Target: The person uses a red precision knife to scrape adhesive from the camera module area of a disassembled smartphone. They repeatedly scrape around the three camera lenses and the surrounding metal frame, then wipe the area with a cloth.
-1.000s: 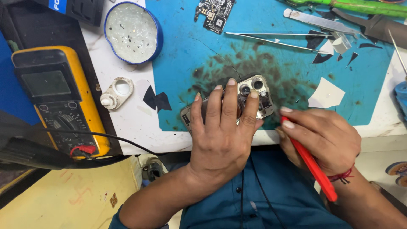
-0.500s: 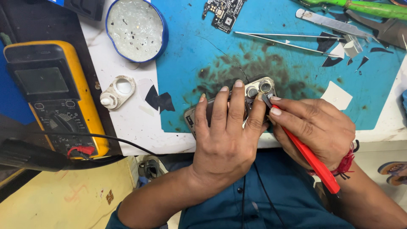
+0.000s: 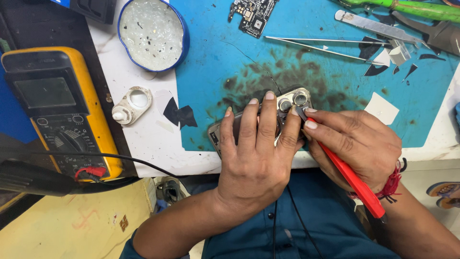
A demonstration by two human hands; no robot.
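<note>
A grey phone [image 3: 292, 101] lies back-up near the front edge of a stained blue work mat [image 3: 297, 62], its camera lenses showing at the far right end. My left hand [image 3: 256, 153] lies flat over the phone and presses it down, fingers spread across its back. My right hand [image 3: 357, 144] grips a red-handled tool [image 3: 354, 182], whose tip rests at the camera cluster beside my left index finger. Most of the phone body is hidden under my left hand.
A yellow multimeter [image 3: 57, 110] with a red lead lies at the left. A blue round dish [image 3: 152, 33], a white ring part [image 3: 132, 103], a circuit board [image 3: 253, 14], tweezers [image 3: 326, 50], a metal blade [image 3: 378, 26] and a green-handled tool [image 3: 421, 8] lie around.
My right hand has moved left, bringing the red tool's tip onto the phone's camera cluster. My left hand keeps holding the phone down.
</note>
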